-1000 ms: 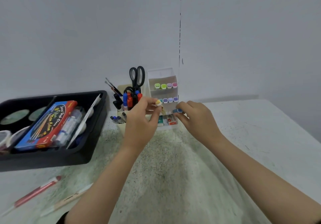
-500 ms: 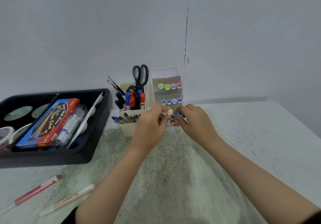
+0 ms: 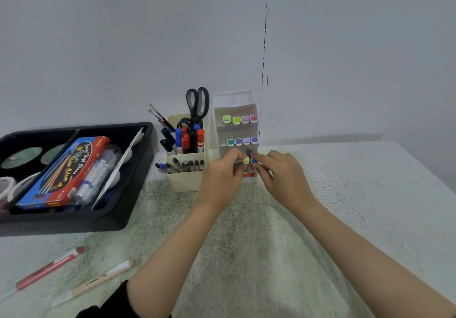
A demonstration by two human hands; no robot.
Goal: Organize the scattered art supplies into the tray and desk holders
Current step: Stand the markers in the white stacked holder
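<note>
Yellow marker (image 3: 246,160) pinched by left hand (image 3: 222,179), blue marker (image 3: 254,161) pinched by right hand (image 3: 283,177). Now side by side at the third shelf of the clear rack (image 3: 234,100), centre frame; further apart a second ago. Probably just a push from seated. Still loose at lower left: red pen (image 3: 49,269), tan pen (image 3: 98,280).

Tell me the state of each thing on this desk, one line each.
Left hand, pinches yellow-capped marker.
Right hand, pinches blue-capped marker.
Marker rack, upright, two upper shelves hold four markers each.
Scissors, closed, handles up in cream holder.
Black tray, packed with supplies.
Red pen, loose on table.
Beige pen, loose on table.
</note>
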